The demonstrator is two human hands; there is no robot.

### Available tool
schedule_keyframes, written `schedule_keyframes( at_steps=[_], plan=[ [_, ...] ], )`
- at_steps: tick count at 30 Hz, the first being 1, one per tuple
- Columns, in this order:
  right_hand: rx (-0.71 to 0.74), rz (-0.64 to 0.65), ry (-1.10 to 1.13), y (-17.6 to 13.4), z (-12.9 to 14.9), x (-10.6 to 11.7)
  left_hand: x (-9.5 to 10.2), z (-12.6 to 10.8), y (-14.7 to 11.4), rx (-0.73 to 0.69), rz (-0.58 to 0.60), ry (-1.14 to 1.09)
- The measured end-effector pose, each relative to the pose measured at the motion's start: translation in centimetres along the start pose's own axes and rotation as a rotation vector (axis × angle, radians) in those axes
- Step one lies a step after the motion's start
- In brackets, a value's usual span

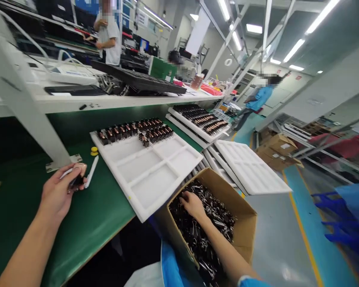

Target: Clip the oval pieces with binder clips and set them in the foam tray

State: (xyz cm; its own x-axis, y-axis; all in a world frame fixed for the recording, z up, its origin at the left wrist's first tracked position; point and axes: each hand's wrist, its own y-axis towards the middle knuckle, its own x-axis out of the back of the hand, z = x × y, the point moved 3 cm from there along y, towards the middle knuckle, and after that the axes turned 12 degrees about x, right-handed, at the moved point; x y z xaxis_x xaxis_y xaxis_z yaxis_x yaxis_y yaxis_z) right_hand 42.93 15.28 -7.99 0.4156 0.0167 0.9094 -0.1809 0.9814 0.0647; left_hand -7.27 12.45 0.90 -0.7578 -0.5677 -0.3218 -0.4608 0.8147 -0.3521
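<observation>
Clips (145,138) along upper part of white tray (153,183), frame centre, seemingly only partly filled. Pinching copper piece (83,168) in left hand (56,192); cannot tell grip of right hand (194,205) inside box (243,223).

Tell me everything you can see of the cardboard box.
The cardboard box is brown and open-topped, with plain inner walls around a heap of loose black clips with shiny metal wires. It sits beside the green table, near a corner of the white tray; whether it touches either is unclear. The right hand reaches in, fingers among the clips. Its base is hidden.
</observation>
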Motion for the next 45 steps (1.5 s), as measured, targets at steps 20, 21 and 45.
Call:
schedule_keyframes(
  at_steps=[20,21,45],
  plan=[
    [0.145,0.090,1.527,14.9,29.7,2.5,-0.4,-0.7,-1.7,-0.009,0.152,-0.017],
    [0.173,0.158,1.510,15.6,31.3,1.4,-0.4,-0.8,-1.8,-0.016,0.154,-0.035],
    [0.524,0.564,1.118,15.4,35.4,-5.7,0.2,0.3,-1.1,-0.023,0.106,-0.058]
  ],
)
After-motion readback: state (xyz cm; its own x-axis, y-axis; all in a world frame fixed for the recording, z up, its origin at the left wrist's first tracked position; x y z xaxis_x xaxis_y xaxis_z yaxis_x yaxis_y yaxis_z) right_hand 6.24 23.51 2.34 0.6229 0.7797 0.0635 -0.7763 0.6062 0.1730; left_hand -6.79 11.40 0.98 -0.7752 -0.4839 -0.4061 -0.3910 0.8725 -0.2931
